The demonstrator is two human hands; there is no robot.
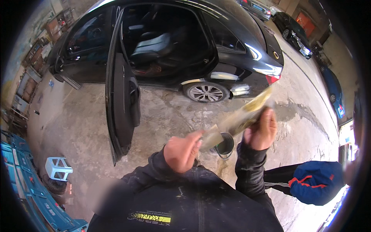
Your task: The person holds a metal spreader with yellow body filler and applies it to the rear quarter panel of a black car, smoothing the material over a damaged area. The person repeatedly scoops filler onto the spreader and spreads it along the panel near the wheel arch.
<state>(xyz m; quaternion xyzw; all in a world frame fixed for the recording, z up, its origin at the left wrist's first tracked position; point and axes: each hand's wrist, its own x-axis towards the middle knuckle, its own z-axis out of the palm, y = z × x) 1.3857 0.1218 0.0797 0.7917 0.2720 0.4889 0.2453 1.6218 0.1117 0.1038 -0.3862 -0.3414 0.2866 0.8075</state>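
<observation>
Both hands hold one long flat yellowish-grey sheet, stiff and dirty [241, 116], raised in front of the chest and tilted, lower end at left, upper end at right. Left hand [181, 152] closed in a fist on the sheet's lower end; right hand [262, 129] closed on its upper part, fingers wrapped around the edge. Sheet is blurred, material unclear. Just below it, on the concrete floor [174, 112], a small round dark bucket with pale rim [224, 146]. Behind: black sedan [232, 38] with rear door [121, 96] swung open, dark seats visible. White plastic stool [58, 168] at left near blue racks [23, 181]. A second person's blue-sleeved arm [313, 181] at lower right, apart from the hands
</observation>
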